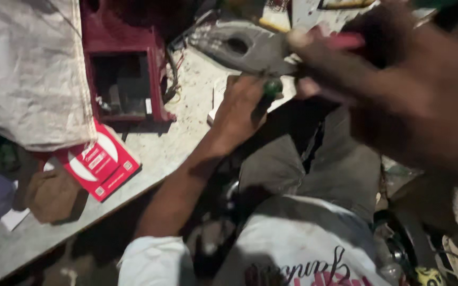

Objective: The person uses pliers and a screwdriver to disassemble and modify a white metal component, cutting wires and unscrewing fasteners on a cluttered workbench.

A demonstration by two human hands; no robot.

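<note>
Beside the red housing [125,79], the left hand [242,114] grips a green-tipped part [271,89]; the right hand [398,90] pinches red-handled pliers [340,41] onto it, work unfinished.

A dark red housing [125,63] stands far left on the desk [160,148], a pale woven sack [27,69] beside it, a red carton [100,164] nearer
</note>
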